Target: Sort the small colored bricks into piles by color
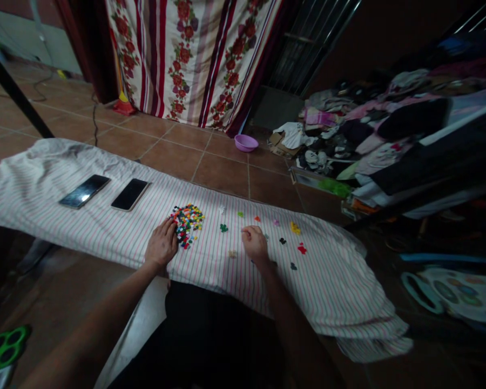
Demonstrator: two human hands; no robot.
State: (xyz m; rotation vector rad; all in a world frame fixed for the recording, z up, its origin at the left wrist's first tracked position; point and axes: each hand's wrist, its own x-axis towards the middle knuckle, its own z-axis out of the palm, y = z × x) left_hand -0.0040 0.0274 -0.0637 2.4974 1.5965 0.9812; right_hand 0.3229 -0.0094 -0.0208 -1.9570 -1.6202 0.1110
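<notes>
My left hand (162, 244) rests on the striped cloth, fingers stretched out against the left edge of a heap of small mixed-colour pieces (191, 217). To the right, my right hand (255, 243) hovers low over the cloth or touches it, fingers pinched; whatever is between them is too small to make out. Around it lie small single-colour groups: dark green pieces (224, 228), beige pieces (232, 254), white pieces (222, 209), light green pieces (240, 214), orange pieces (257, 218), black pieces (282, 241), yellow pieces (295, 227) and red pieces (302, 248). The right hand partly hides other pieces.
Two phones (130, 194) lie left of the heap on the striped cloth (340, 281). Beyond the table are a purple basin (246, 143) on the tiled floor, a floral curtain (202, 59) and piled clothes (372, 124) at the right.
</notes>
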